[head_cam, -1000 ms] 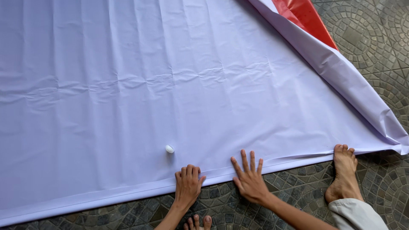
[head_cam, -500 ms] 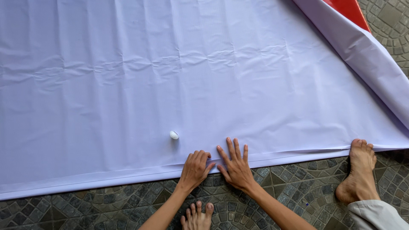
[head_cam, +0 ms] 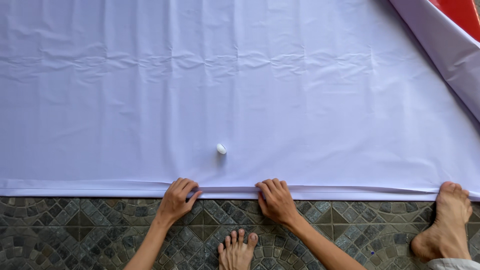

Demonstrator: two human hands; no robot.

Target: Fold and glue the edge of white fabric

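Hands have curled since a moment ago, when both lay flat with fingers spread on the near edge of the white sheet (head_cam: pixel 240 90); now the left hand (head_cam: pixel 176 200) and right hand (head_cam: pixel 276 201) bend their fingers over the sheet's folded hem (head_cam: pixel 350 190), which suggests the fold is being pinched and pressed down rather than merely smoothed. Neither hand is a tight fist: the fingers are hooked, tips on the hem, gripping the doubled edge of the sheet and nothing else. The sheet lies spread wide over the patterned stone floor (head_cam: pixel 75 235), its hem running straight along the floor's exposed strip. A small white lump (head_cam: pixel 221 148), perhaps chalk, rests on the sheet just beyond the hem, between the two hands. One bare foot (head_cam: pixel 237 250) stands on the floor just short of the hem, another foot (head_cam: pixel 445 220) holds the hem's far right end with its toes. A red layer (head_cam: pixel 462 15) shows at the sheet's turned-back corner.
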